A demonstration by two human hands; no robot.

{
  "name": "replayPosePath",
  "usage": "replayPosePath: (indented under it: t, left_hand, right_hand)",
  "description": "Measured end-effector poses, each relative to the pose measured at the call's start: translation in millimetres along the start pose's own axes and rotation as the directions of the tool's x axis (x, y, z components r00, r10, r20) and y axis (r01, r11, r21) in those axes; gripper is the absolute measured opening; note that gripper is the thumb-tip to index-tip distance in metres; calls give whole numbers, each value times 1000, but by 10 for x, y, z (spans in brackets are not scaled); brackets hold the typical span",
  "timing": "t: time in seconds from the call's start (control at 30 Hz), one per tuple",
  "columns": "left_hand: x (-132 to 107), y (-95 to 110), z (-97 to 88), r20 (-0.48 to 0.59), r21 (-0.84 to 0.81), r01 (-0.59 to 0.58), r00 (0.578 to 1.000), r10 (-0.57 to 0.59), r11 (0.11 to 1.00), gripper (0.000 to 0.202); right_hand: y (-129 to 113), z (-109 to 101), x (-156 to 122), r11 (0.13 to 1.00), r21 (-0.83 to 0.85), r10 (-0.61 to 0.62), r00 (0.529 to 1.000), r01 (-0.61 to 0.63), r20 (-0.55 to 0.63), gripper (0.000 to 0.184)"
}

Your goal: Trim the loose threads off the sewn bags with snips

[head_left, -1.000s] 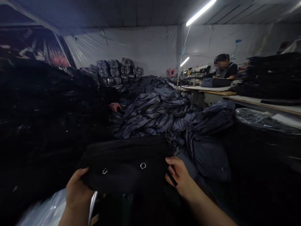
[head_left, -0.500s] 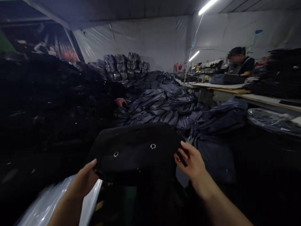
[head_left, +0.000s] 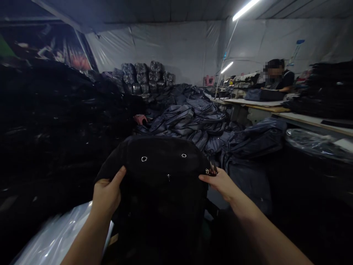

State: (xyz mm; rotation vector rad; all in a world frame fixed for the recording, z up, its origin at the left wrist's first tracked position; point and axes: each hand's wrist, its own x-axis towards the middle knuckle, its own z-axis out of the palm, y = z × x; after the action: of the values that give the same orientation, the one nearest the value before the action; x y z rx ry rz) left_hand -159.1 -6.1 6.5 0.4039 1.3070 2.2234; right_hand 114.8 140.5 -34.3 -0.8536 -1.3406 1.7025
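A black bag [head_left: 162, 198] hangs upright between my hands, its body very dark. Two silver eyelets [head_left: 144, 159] sit on its upper panel, with a small shiny metal piece [head_left: 168, 176] below them. My left hand [head_left: 107, 191] is closed on the bag's left upper edge, thumb on top. My right hand [head_left: 217, 181] pinches the right upper edge, thumb lying across the front. Tucked in that same hand is a small pair of thread snips [head_left: 212, 169] with reddish handles, blades pointing up. Fingers behind the fabric are hidden on both sides.
Dark bags [head_left: 179, 117] are heaped ahead, with a darker pile [head_left: 60, 121] at left. Clear plastic [head_left: 60, 235] lies at lower left. At right a person [head_left: 275, 79] works at a sewing table [head_left: 253, 102]. Wrapped bundles [head_left: 142, 77] stack against the back wall.
The bag's upper panel has tipped up, showing more of its front. My left hand has moved up and inward onto the edge. My right thumb now lies across the front.
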Motion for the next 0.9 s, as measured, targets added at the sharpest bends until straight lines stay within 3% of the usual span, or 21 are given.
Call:
replayPosePath:
  t: [0.1, 0.17, 0.33, 0.4, 0.5, 0.6, 0.7, 0.83, 0.9]
  left_hand:
    - [-43, 43, -1, 8, 173, -133, 991, 133, 976, 28]
    - [-64, 82, -27, 40, 236, -142, 990, 137, 961, 30]
    - [-145, 241, -101, 61, 345, 126, 986, -156, 930, 25]
    - [-189, 311, -133, 84, 385, 205, 963, -255, 900, 25]
    - [-252, 391, -181, 128, 403, 282, 925, -358, 871, 24]
    - [-283, 421, -234, 134, 399, 349, 893, -430, 848, 25]
    - [-271, 415, -295, 159, 377, 391, 866, -474, 840, 27]
    - [-243, 377, -400, 228, 345, 447, 813, -536, 825, 28]
    - [-237, 327, -471, 298, 297, 499, 762, -575, 814, 26]
  right_hand:
    - [156, 21, 11, 998, 17, 63, 997, -62, -40, 35]
    - [286, 19, 26, 996, 27, 83, 994, -81, -76, 37]
    - [487, 21, -25, 978, 137, 169, 983, -157, -76, 30]
    - [482, 36, -99, 948, 240, 215, 977, -208, -5, 23]
    - [423, 60, -248, 848, 414, 314, 943, -330, 107, 27]
    - [364, 77, -396, 695, 546, 446, 876, -468, 184, 24]
    - [343, 89, -500, 573, 598, 493, 819, -560, 294, 24]
    - [349, 96, -564, 532, 617, 454, 811, -580, 370, 28]
    - [351, 90, -569, 530, 618, 444, 811, -581, 381, 28]
